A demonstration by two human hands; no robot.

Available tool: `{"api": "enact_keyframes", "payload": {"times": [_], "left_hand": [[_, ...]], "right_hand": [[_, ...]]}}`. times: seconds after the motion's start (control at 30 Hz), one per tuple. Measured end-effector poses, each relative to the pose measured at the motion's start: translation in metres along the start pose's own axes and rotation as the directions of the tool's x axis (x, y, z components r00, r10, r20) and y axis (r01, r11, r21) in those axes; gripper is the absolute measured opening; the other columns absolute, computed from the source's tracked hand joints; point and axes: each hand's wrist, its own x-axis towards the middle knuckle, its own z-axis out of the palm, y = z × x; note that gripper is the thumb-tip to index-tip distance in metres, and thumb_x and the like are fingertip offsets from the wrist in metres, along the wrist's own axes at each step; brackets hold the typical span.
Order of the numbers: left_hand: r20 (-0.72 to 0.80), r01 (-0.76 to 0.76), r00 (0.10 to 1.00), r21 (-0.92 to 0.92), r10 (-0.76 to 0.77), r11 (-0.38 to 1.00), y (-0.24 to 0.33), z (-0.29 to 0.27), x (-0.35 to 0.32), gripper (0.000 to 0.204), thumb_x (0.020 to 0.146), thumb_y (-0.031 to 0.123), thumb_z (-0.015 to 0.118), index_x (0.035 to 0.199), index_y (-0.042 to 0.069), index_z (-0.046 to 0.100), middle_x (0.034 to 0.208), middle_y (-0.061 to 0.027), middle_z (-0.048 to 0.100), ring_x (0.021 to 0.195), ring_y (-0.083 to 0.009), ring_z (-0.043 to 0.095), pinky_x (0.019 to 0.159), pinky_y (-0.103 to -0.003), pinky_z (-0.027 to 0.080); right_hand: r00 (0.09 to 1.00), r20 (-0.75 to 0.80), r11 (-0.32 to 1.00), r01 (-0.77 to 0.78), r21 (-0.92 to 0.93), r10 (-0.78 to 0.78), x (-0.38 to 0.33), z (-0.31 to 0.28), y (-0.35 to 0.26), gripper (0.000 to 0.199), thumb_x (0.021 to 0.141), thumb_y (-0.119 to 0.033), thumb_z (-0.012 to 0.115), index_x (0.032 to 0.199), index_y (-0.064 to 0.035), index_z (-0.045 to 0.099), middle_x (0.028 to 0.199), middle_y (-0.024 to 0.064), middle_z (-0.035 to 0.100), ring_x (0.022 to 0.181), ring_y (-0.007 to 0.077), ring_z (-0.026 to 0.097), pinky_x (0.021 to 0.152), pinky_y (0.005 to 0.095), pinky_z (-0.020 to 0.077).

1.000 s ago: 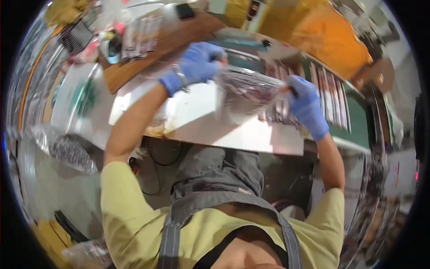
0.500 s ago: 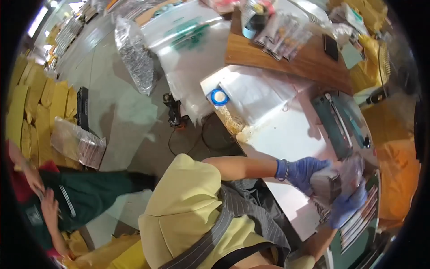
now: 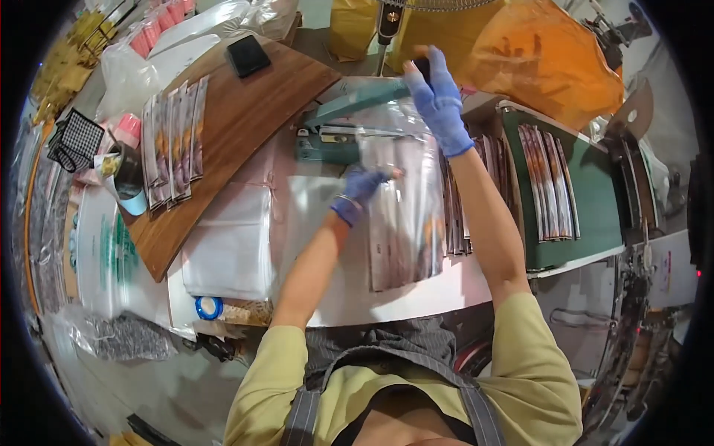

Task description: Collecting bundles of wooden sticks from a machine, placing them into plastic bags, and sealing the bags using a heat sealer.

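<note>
A clear plastic bag [image 3: 401, 223] with long, dark printed packets inside lies on the white table, its far end at a teal bag sealer [image 3: 327, 151]. My left hand [image 3: 358, 192], in a blue glove with bare fingertips, grips the bag's left edge with the thumb over the top. The sealer's long lever [image 3: 357, 102] is raised. At the lever's right end, my gloved right hand [image 3: 444, 108] is closed around its dark handle. Blur hides some of the left fingers.
A green box [image 3: 576, 186] with several printed packets stands at right. More packets [image 3: 175, 141] and a phone [image 3: 248, 56] lie on a brown board [image 3: 238, 111]. Flat clear bags [image 3: 227, 241] are stacked beside blue tape [image 3: 209, 307]. An orange sack [image 3: 543, 59] sits behind.
My view has swung toward the table. The bundle that both hands held up at the table's far end now lies before the sealer. My right hand has moved to the lever.
</note>
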Motion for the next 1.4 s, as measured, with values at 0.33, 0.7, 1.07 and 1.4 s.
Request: {"api": "enact_keyframes", "payload": {"times": [0.33,0.7,1.07,1.4], "left_hand": [[-0.282,0.142,0.958,0.339,-0.043,0.93,-0.029,-0.078,-0.029,0.063,0.065,0.037,0.07,0.112,0.0,0.048,0.101,-0.0082,0.054,0.093,-0.0183,0.05,0.089,-0.029,0.034],[-0.025,-0.484,0.769,0.63,0.639,0.607,-0.006,-0.058,-0.049,0.068,0.064,0.002,0.067,0.123,-0.001,0.032,0.108,-0.0112,0.05,0.097,-0.0164,0.05,0.081,-0.027,0.044],[0.189,-0.279,0.948,0.097,0.258,0.955,-0.089,0.117,0.085,0.036,0.076,0.019,0.065,0.104,-0.003,0.057,0.093,-0.0087,0.062,0.081,-0.0122,0.057,0.073,-0.024,0.046],[-0.072,0.212,0.977,0.211,-0.201,0.954,-0.113,0.129,0.144,0.042,0.075,0.029,0.064,0.097,-0.005,0.055,0.088,-0.0155,0.06,0.069,-0.0176,0.055,0.065,-0.03,0.049]], "right_hand": [[0.874,-0.08,0.785,-0.386,0.484,0.48,-0.072,0.014,0.126,0.016,0.081,-0.011,0.055,0.093,-0.0044,0.062,0.08,-0.0018,0.057,0.074,0.0063,0.049,0.067,0.0197,0.0409],[0.982,-0.16,0.775,-0.18,-0.606,0.103,-0.072,-0.127,0.089,0.047,0.073,-0.027,0.062,0.113,-0.0049,0.051,0.102,0.0191,0.056,0.095,0.0335,0.053,0.082,0.0381,0.0421],[0.912,-0.2,0.51,-0.37,-0.777,0.357,-0.154,-0.146,0.116,0.031,0.07,-0.03,0.052,0.07,-0.0002,0.06,0.071,0.0225,0.057,0.063,0.034,0.057,0.057,0.0434,0.0458],[0.578,-0.159,0.464,-0.765,-0.445,0.8,-0.158,-0.144,0.202,0.077,0.078,-0.059,0.039,0.124,0.0034,0.037,0.122,0.0282,0.041,0.117,0.0343,0.038,0.098,0.0382,0.0277]]}}
